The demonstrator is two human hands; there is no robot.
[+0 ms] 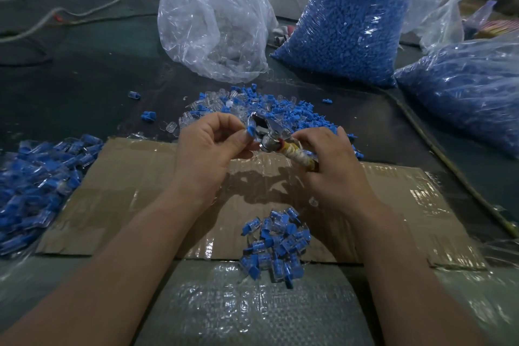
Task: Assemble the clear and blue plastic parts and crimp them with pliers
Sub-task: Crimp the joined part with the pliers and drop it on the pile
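So here's what we make of this one. The left hand (pixel 209 146) has its grip closed down to a fingertip pinch on a blue part (pixel 250 130). It's held up in the air right at the mouth of the pliers (pixel 269 139), above the far edge of the cardboard (pixel 140 177). We can't tell if there's a clear piece on it already, it's too blurry there.

The right hand (pixel 331 157) has its grip wrapped round the pliers' taped handles. The jaws look parted to us, so our guess is the squeeze hasn't happened yet. Pinching the part by its end makes sense, since it keeps the fingers out of the bite.

The layout looks like a little production line:
- The loose pile (pixel 252 105) of blue and clear bits sits on the table (pixel 84 87) just behind the hands, so it's easy to grab from.
- The near heap (pixel 275 244) of joined pieces sits on the cardboard just in front of the person, probably where done ones get dropped.
- A bigger left heap (pixel 42 177) sits off to the side, likely the overflow.
- The blue bag (pixel 342 34) and the clear bag (pixel 213 25) stand further back as refill stock.

Next up, we'd say, is seating the part square in the jaws before closing. If it goes in crooked it could easily pop out.
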